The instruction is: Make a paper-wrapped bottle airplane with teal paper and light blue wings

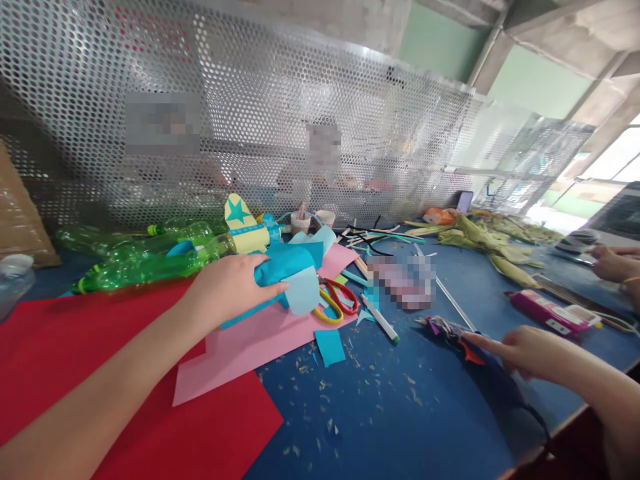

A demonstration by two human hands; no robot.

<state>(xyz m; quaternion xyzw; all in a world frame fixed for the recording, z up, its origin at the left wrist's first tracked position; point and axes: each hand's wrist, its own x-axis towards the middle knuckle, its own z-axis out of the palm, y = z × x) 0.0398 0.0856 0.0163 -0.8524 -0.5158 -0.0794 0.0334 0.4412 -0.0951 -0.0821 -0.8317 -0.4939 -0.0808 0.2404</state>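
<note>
My left hand (pixel 231 288) is closed around a rolled bundle of teal and light-blue paper (pixel 293 270), held just above a pink paper sheet (pixel 250 343). My right hand (pixel 525 350) reaches in from the right with its index finger stretched out, the tip touching a small heap of dark and coloured scraps (pixel 447 330) on the blue table (pixel 400 413). Nothing is held in it. Between the two hands lie scissors with red and yellow handles (pixel 337 301) and a white marker pen (pixel 381 320).
A red paper sheet (pixel 125 380) covers the near left. Green plastic bottles (pixel 145 263) and a yellow paper plane with a teal star (pixel 245 230) lie behind. A perforated metal screen (pixel 250 113) stands at the back. Dried leaves (pixel 480 237), a pink box (pixel 547 312) and another person's hands (pixel 613 263) are at right.
</note>
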